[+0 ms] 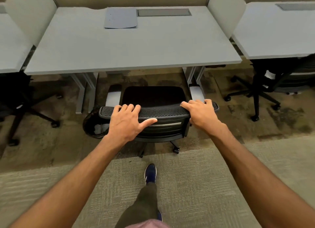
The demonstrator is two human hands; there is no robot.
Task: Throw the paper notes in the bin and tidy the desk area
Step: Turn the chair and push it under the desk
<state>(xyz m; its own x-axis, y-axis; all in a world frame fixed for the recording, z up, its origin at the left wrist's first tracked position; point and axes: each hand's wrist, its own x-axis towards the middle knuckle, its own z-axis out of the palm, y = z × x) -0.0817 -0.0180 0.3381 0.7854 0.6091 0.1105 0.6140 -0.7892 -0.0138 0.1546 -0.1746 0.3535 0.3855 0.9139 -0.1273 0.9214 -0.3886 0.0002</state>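
A black office chair (154, 96) stands in front of the grey desk (129, 45), its seat partly under the desk edge. My left hand (127, 123) grips the left part of the chair's mesh backrest top (162, 111). My right hand (201, 113) grips the right end of that same top edge. A black mesh bin (92, 123) sits on the floor left of the chair, with crumpled white paper (100, 128) inside. A thin stack of paper sheets (121, 18) lies flat at the back of the desk.
A grey cable hatch (163, 12) is set into the desk's back edge. Neighbouring desks (276, 28) flank both sides, each with a black wheeled chair (265, 84) beneath. Desk legs (85, 89) stand beside the chair's armrests. My shoe (150, 173) is on the carpet behind the chair.
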